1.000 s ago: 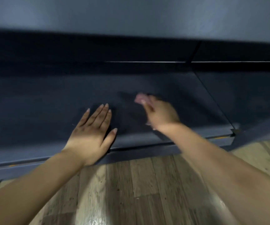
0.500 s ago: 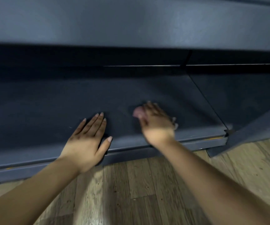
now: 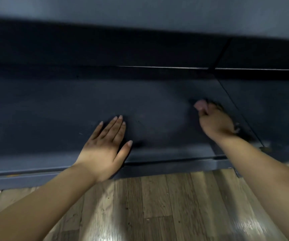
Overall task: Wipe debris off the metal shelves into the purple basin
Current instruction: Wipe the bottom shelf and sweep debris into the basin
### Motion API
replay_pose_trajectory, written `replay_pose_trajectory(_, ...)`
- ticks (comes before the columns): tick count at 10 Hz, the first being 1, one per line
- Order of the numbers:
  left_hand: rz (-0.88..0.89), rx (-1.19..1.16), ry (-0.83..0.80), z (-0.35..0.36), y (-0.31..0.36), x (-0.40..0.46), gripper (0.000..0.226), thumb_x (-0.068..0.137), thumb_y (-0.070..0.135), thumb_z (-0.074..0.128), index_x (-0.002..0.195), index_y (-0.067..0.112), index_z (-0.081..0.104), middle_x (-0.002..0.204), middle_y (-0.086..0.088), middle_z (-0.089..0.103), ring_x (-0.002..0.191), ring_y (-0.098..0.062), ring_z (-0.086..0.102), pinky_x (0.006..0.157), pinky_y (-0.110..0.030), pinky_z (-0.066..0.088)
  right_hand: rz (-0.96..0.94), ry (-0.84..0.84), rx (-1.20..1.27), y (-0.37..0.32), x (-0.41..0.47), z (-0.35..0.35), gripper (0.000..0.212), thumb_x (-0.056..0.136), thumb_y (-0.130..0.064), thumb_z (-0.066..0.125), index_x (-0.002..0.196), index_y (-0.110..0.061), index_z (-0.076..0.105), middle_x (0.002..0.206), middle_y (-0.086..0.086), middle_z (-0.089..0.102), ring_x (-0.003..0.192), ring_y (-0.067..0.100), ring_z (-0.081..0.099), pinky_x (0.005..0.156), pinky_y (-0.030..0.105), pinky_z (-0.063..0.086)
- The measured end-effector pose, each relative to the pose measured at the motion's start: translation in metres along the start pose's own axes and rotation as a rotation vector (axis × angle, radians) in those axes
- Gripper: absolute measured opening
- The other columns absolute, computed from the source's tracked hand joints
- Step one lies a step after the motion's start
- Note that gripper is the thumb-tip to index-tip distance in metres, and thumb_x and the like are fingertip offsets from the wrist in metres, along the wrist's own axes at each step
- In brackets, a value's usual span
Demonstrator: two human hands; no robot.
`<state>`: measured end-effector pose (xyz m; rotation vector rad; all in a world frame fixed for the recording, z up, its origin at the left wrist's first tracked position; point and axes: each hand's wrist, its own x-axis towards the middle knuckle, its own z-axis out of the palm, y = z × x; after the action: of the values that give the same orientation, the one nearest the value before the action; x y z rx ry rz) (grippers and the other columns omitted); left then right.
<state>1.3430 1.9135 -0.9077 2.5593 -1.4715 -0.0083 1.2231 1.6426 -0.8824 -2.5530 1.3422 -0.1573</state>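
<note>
Left hand (image 3: 103, 150) flat on shelf (image 3: 53, 110); right hand (image 3: 215, 122) blurred, grip unclear.

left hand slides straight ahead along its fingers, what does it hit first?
Nothing close: the left hand lies flat on the shelf, with bare shelf ahead of its fingers. It would probably meet the dark back edge first; depth is unclear.

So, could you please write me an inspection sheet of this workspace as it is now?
Surface: dark blue-grey metal shelf, bottom level, seam at right; debris too small to tell.
Job's things: pinkish cloth-like wad in right hand, blurred; purple basin not in view.
Clutter: nothing seen.
Grippers: left hand flat, palm down on the shelf; right hand curled round the wad, blurred.
Cables: nothing seen.
Surroundings: wood-plank floor below; upper shelf above.
</note>
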Motion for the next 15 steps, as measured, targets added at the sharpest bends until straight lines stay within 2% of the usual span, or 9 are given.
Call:
replay_pose_trajectory(2,-0.010,-0.016,-0.022,-0.006,-0.001,-0.001,0.079,0.098,0.054,0.002,0.141,-0.003,0.036,0.151,-0.013,0.027,0.140,-0.021,0.019,0.113,-0.026,0.001,-0.529,-0.107,0.012,-0.143,-0.020,0.043,0.045,0.101,-0.030,0.033,0.145,-0.020,0.032,0.155,-0.002,0.024,0.143,0.016,0.018,0.111,0.030,0.017)
replay_pose_trajectory(3,-0.087,-0.064,-0.030,-0.015,-0.002,0.002,0.081,0.081,0.061,-0.011,0.144,0.012,-0.001,0.152,0.005,-0.010,0.140,-0.004,-0.013,0.112,-0.019,-0.017,-0.583,-0.125,0.098,-0.146,-0.013,0.046,0.041,0.101,-0.027,0.034,0.142,-0.024,0.038,0.152,-0.004,0.032,0.139,0.016,0.029,0.111,0.036,0.027)
replay_pose_trajectory(4,-0.160,-0.040,-0.051,-0.021,-0.012,0.012,0.085,0.067,0.061,-0.021,0.140,0.019,-0.017,0.143,0.014,-0.027,0.132,0.004,-0.029,0.107,-0.017,-0.026,-0.490,0.063,0.210,-0.090,0.022,0.028,0.038,0.097,-0.012,0.040,0.127,-0.025,0.057,0.138,-0.004,0.051,0.127,0.017,0.046,0.100,0.020,0.031)
replay_pose_trajectory(6,-0.213,0.001,-0.120,-0.017,-0.011,0.021,0.097,0.063,0.060,-0.024,0.150,0.018,-0.011,0.142,0.012,-0.030,0.131,0.003,-0.030,0.110,-0.021,-0.022,0.026,0.062,-0.017,0.016,0.096,0.006,0.045,0.096,-0.022,0.032,0.136,-0.005,0.042,0.143,0.020,0.039,0.135,0.033,0.031,0.110,0.047,0.029)
replay_pose_trajectory(9,-0.220,0.019,-0.151,-0.019,-0.009,0.025,0.094,0.065,0.061,-0.023,0.148,0.017,-0.013,0.142,0.012,-0.030,0.130,0.003,-0.032,0.103,-0.015,-0.028,-0.694,-0.122,0.008,-0.157,0.038,0.063,0.044,0.099,-0.030,0.034,0.143,-0.022,0.037,0.155,-0.001,0.026,0.143,0.018,0.021,0.116,0.033,0.018)
replay_pose_trajectory(11,-0.278,0.008,-0.121,-0.025,-0.023,0.029,0.100,0.065,0.063,-0.021,0.152,0.016,-0.003,0.142,0.013,-0.025,0.131,0.005,-0.026,0.109,-0.020,-0.021,-0.462,0.057,0.092,-0.099,0.078,0.036,0.034,0.099,-0.024,0.034,0.126,-0.024,0.055,0.131,0.010,0.056,0.116,0.032,0.054,0.090,0.035,0.043)
replay_pose_trajectory(13,-0.309,0.046,-0.157,-0.026,-0.030,0.027,0.100,0.063,0.061,-0.024,0.151,0.017,-0.006,0.142,0.011,-0.027,0.131,0.002,-0.028,0.111,-0.023,-0.020,-0.025,0.109,0.061,0.068,0.248,0.076,0.043,0.075,-0.050,0.035,0.105,-0.028,0.056,0.127,0.017,0.053,0.117,0.038,0.050,0.100,0.049,0.040)
replay_pose_trajectory(14,-0.303,0.055,-0.141,-0.027,-0.031,0.028,0.100,0.064,0.060,-0.025,0.151,0.017,-0.005,0.142,0.010,-0.027,0.131,0.001,-0.028,0.110,-0.024,-0.021,-0.060,-0.006,0.049,0.028,0.243,0.065,0.041,0.072,-0.065,0.033,0.103,-0.048,0.054,0.135,0.022,0.046,0.118,0.043,0.044,0.102,0.056,0.038)
replay_pose_trajectory(15,-0.299,0.058,-0.131,-0.033,-0.034,0.026,0.100,0.065,0.060,-0.025,0.152,0.016,-0.004,0.142,0.010,-0.026,0.132,0.000,-0.028,0.110,-0.024,-0.021,-0.056,-0.090,0.247,-0.077,0.105,-0.003,0.038,0.103,-0.021,0.032,0.138,-0.010,0.044,0.145,0.029,0.033,0.128,0.038,0.038,0.073,0.022,0.036)
